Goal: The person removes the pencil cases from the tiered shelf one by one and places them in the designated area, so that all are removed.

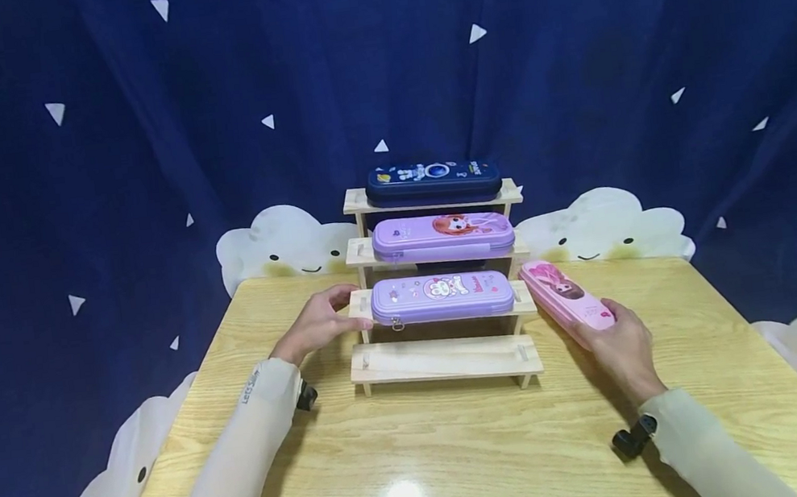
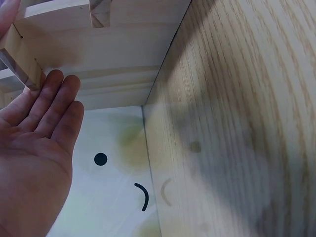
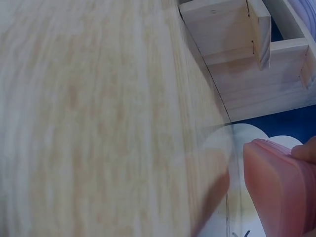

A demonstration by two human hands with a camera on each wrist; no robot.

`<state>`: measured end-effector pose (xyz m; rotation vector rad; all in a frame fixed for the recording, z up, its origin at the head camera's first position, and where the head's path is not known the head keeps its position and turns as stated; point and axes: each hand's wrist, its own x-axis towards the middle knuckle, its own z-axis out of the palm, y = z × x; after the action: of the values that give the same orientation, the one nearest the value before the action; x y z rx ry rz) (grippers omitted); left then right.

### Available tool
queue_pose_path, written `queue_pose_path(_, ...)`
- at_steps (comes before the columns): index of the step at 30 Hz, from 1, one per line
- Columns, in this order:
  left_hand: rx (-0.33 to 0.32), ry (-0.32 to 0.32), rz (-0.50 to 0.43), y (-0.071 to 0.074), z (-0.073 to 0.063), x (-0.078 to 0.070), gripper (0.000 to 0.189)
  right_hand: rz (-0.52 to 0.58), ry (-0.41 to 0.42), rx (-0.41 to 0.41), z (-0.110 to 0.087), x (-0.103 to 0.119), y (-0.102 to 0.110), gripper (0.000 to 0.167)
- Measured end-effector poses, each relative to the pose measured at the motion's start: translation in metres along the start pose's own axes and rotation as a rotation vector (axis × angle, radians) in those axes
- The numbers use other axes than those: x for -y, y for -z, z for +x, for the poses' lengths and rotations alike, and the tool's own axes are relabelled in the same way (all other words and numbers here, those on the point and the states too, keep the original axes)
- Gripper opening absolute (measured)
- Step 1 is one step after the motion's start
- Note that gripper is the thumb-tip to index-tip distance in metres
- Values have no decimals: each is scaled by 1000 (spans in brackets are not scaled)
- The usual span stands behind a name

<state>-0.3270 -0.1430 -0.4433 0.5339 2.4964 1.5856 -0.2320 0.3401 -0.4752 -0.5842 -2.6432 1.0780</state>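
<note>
A tiered wooden rack [image 1: 446, 357] stands mid-table with pencil cases on its upper shelves. At its left side my left hand [image 1: 319, 322] holds the end of the second-lowest shelf; the left wrist view shows the fingers [image 2: 52, 106] against the wood. My right hand [image 1: 620, 347] grips the near end of a pink pencil case [image 1: 567, 295] with a cartoon girl on its lid. That case is tilted, its far end close to the rack's right side. In the right wrist view the pink case [image 3: 276, 190] shows its smooth underside.
A dark blue astronaut case [image 1: 435, 184] lies on the top shelf, a purple girl-print case [image 1: 412, 239] below it, and a lilac rabbit-print case [image 1: 411, 300] under that. The lowest shelf is bare wood. Behind the table [image 1: 319, 467] hangs a blue curtain [image 1: 349, 59].
</note>
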Motion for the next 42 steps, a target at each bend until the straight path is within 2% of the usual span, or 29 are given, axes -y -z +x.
queue_pose_path(6, 0, 4, 8, 0, 0, -1, 81, -33, 28, -11, 3, -4, -2, 86)
queue_pose_path(14, -6, 13, 9, -1, -1, -2, 82, -170, 151, 7, 7, -2, -14, 86)
queue_pose_path(20, -8, 13, 3, -1, -1, 0, 80, -245, 198, 46, 7, -1, -23, 98)
queue_pose_path(26, -6, 11, -14, 0, -1, 0, 82, -236, 187, 115, 4, 0, -22, 108)
queue_pose_path(33, -1, 6, -3, 1, -2, -2, 82, -148, 185, 240, 6, 1, -13, 100)
queue_pose_path(42, 0, -3, -24, 0, 0, 1, 80, -126, 133, 266, 4, 0, -12, 107)
